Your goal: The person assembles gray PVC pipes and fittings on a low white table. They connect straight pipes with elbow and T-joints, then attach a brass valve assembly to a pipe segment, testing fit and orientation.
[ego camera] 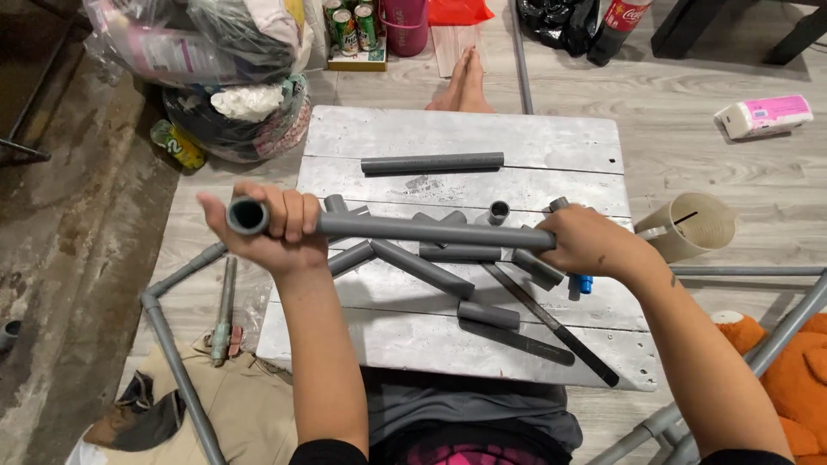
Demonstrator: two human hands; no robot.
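Observation:
A long grey plastic pipe (431, 231) is held level above a low grey wooden board (465, 133). My left hand (276, 228) grips its left end, where the open mouth of a fitting (248, 215) faces me. My right hand (586, 245) closes around the pipe's right end and also touches a small grey fitting (558, 204). Under the pipe lie several short grey pipe pieces (422, 269) and a thin dark rod (551, 323). Farther back on the board rests another grey pipe (432, 163).
A beige plastic jug (689, 226) lies right of the board. Joined grey pipes (177, 344) run along the floor at left, more at right (758, 353). Full plastic bags (215, 52), cans and a bottle stand at the back. An orange plush toy (792, 370) sits at right.

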